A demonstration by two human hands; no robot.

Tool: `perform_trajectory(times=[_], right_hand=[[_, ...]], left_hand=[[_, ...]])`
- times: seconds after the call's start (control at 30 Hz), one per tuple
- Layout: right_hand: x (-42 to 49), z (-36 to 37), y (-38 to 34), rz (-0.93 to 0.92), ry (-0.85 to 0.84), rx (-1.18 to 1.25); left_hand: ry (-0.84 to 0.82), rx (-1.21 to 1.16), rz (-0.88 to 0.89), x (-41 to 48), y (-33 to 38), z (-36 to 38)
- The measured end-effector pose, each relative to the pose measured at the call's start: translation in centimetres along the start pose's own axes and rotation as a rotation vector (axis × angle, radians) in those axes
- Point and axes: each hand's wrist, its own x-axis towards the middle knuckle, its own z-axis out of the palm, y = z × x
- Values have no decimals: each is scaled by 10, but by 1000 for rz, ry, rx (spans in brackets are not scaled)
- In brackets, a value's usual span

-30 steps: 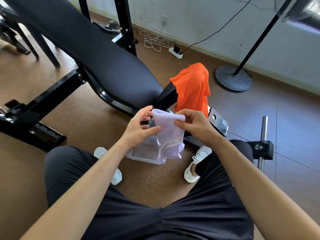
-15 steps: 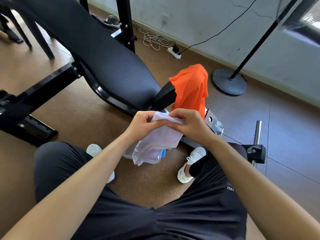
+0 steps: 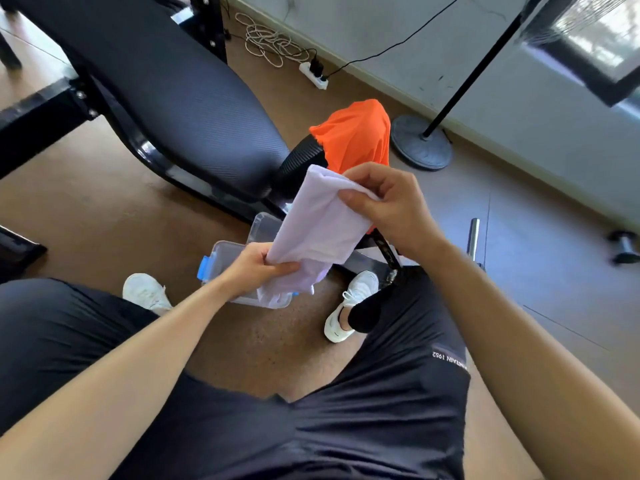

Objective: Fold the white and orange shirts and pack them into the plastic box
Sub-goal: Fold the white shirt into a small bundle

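**Folded white shirt held slantwise over the box**

A person sits and looks down at their own bare arms. The left-hand grip [image 3: 256,268] is closed round the lower end of a pale white cloth shirt [image 3: 318,223], already folded into a narrow band. The right-hand grip [image 3: 391,206] pinches its upper corner between thumb and curled fingers. The shirt hangs in the air, slanting between the two hands, just above a clear plastic box with a blue latch [image 3: 221,251], which stands open on the brown floor between the person's white shoes. A bright orange shirt [image 3: 353,136] lies unfolded, draped over a black ribbed foam roller [image 3: 301,161] beyond the hands.

To do this step well, it seems best to keep the band taut, bring the upper end down onto the lower for one more fold, then lower it flat into the box, leaving room for the orange shirt.

Half a second earlier both hands met at the shirt's top edge and the cloth hung loose. The left hand has since dropped to the lower end.
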Motion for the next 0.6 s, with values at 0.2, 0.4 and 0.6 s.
perform_trajectory(times=[0.2, 0.4, 0.6], right_hand=[[7, -28, 20, 110, 303, 0], [8, -42, 70, 316, 438, 8], [3, -45, 116, 540, 523, -6]], left_hand=[[-25, 119, 9, -4, -2, -2], [-34, 166, -107, -14, -6, -9], [-66, -30, -234, -27, -9, -22]])
